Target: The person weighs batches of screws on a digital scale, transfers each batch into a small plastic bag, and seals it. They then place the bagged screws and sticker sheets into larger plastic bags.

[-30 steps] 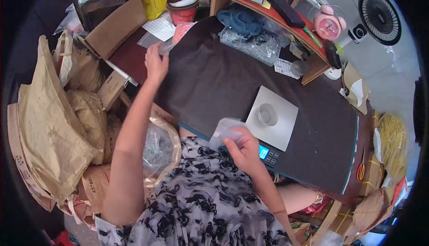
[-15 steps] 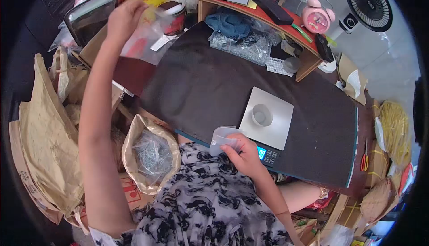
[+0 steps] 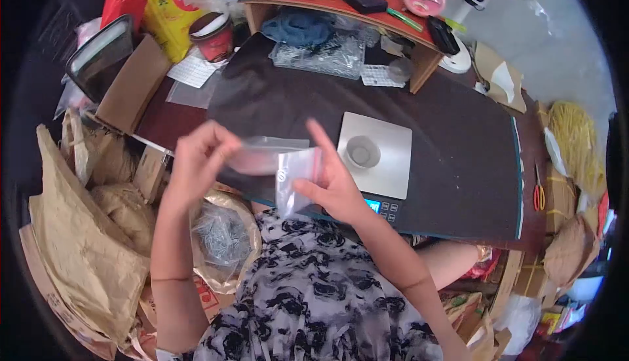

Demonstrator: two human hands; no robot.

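Over the near left of the dark mat, my left hand (image 3: 200, 161) pinches the edge of a clear plastic bag (image 3: 259, 158), somewhat blurred. My right hand (image 3: 334, 187) holds a small zip bag (image 3: 291, 181) with a reddish strip along its top, thumb pressed on its front and index finger stretched up. The two bags overlap between my hands. Just beyond my right hand, a small translucent cup (image 3: 362, 152) sits on the steel plate of a digital scale (image 3: 396, 145), whose blue display is lit. What the cup contains I cannot make out.
Left of my lap, an opened sack (image 3: 246, 266) holds clear bags of screw-like metal pieces. A wooden shelf (image 3: 422, 66) stands at the back over a clear tray of small parts (image 3: 321, 59). Orange-handled scissors (image 3: 538, 197) lie at the right edge; a cardboard box (image 3: 134, 86) stands left.
My left hand has come down from the back left to meet my right hand, bringing a clear bag. My right index finger has extended. The whole view has shifted slightly.
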